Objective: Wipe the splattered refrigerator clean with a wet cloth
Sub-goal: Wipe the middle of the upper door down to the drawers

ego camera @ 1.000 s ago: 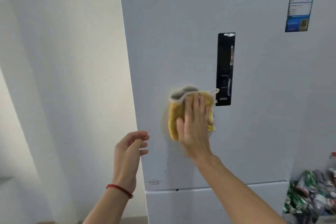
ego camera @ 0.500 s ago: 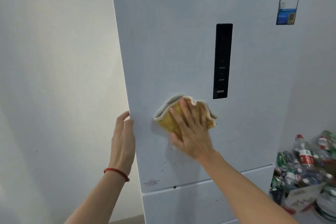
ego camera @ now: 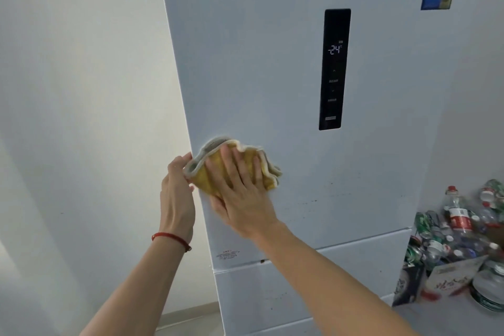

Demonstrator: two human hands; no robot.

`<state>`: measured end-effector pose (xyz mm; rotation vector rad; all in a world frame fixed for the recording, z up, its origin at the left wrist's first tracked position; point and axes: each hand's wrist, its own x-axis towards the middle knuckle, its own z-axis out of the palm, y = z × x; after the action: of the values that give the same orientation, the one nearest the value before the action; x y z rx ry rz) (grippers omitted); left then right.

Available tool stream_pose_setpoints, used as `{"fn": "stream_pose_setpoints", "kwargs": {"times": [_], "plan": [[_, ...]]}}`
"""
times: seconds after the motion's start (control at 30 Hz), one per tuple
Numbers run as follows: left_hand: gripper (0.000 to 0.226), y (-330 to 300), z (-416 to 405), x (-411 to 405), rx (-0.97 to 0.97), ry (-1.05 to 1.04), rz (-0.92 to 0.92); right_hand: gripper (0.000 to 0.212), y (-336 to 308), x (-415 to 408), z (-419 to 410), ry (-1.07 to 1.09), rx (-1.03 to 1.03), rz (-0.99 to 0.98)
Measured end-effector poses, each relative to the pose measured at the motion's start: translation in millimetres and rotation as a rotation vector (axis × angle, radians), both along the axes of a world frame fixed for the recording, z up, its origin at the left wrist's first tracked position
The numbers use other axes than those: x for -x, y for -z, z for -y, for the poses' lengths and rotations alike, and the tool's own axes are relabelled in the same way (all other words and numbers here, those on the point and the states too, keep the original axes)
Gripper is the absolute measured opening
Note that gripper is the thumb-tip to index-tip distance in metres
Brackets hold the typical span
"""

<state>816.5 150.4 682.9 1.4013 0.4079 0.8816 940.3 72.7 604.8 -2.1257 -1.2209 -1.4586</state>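
Cloth [ego camera: 231, 163], pressed flat by open right hand [ego camera: 240, 191], now swept to fridge [ego camera: 259, 63] left edge, left hand [ego camera: 176, 191] gripping there; lower specks remain.

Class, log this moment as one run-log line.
right hand: presses yellow cloth on refrigerator door | left hand: at door edge | specks remain

Crumpled yellow cloth [ego camera: 246, 165] flat against pale refrigerator [ego camera: 259, 68] door's left edge, dark specks lower down
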Motion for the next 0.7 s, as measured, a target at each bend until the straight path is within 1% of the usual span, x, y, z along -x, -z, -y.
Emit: {"fn": "stream_pose_setpoints", "kwargs": {"times": [0.07, 0.1, 0.13, 0.23, 0.3, 0.37, 0.4, 0.43, 0.47, 0.53, 0.63, 0.7], "plan": [[0.046, 2.4, 6.8, -1.9, 0.007, -0.012, 0.027, 0.066, 1.5, -24.9, 40.7, -0.054, 0.182, 0.103], [0.043, 2.8, 13.5, -2.8, 0.01, -0.019, 0.041, 0.068, 3.2, -41.0, 66.0, -0.042, 0.211, 0.107], [0.04, 2.8, 17.3, -3.9, 0.017, -0.017, 0.047, 0.072, 6.4, -56.5, 88.5, -0.003, 0.186, 0.076], [0.039, 5.9, 25.9, -1.7, 0.066, -0.011, 0.082, 0.079, 19.5, -91.6, 148.5, 0.163, -0.05, -0.124], [0.045, 12.1, 21.7, 3.6, 0.162, -0.077, 0.143, 0.079, 19.9, -99.1, 165.0, 0.24, -0.244, -0.294], [0.038, 19.8, 15.6, 13.6, 0.235, -0.145, 0.23, 0.077, 14.0, -91.1, 155.0, 0.244, -0.41, -0.41], [0.037, 22.3, 14.3, 19.0, 0.249, -0.158, 0.269, 0.077, 9.2, -82.5, 141.0, 0.23, -0.446, -0.42], [0.037, 24.3, 15.3, 21.8, 0.257, -0.156, 0.298, 0.076, 5.7, -73.1, 125.7, 0.22, -0.438, -0.409], [0.037, 25.9, 16.7, 24.0, 0.264, -0.154, 0.313, 0.075, 3.6, -62.7, 107.6, 0.199, -0.39, -0.387], [0.035, 25.3, 21.4, 24.4, 0.232, -0.167, 0.313, 0.075, -0.8, -38.9, 70.2, 0.121, -0.215, -0.269], [0.021, 24.5, 34.5, 14.1, 0.052, -0.227, 0.281, 0.071, -3.8, -8.1, 29.8, -0.004, 0.053, -0.085], [0.012, 24.6, 45.2, 7.5, -0.078, -0.248, 0.249, 0.065, -3.2, -9.7, 30.0, -0.069, 0.226, 0.026]]}}
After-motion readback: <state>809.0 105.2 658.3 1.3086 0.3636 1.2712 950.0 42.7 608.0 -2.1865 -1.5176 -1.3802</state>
